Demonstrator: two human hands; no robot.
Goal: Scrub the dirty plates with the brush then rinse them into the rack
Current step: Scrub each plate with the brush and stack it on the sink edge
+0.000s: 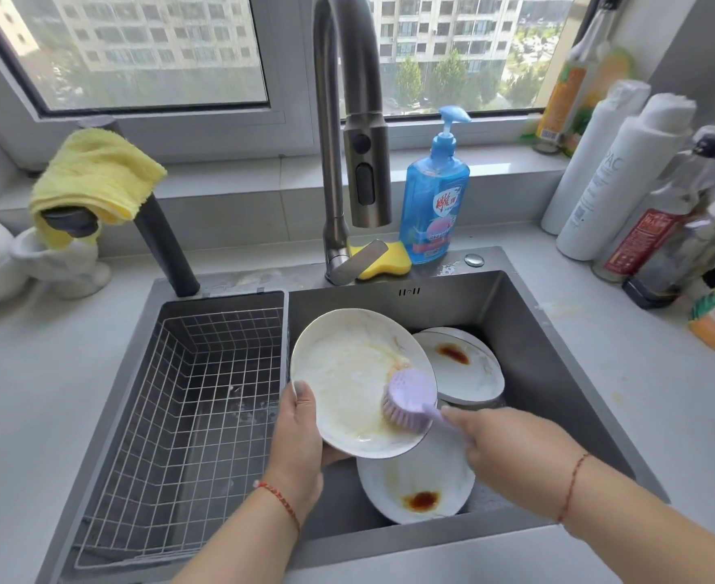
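Three plates: one raised plate (356,381) over the sink (558,351), two stained below.
Left hand (301,436): fingers grasping its lower rim.
Right hand (511,448): fingers clenched round the brush (410,398).
Handling: likely slippery, fragile; hold by the rim.

Readable in part only: grey letters "PAC", running lengthwise up a white cylindrical bottle (612,179) at the right of the counter. Chinese characters on the red-and-white label of the blue pump bottle (433,196) behind the sink, too blurred to make out. Red label with pale characters on a dark glass bottle (659,221), likewise unreadable.
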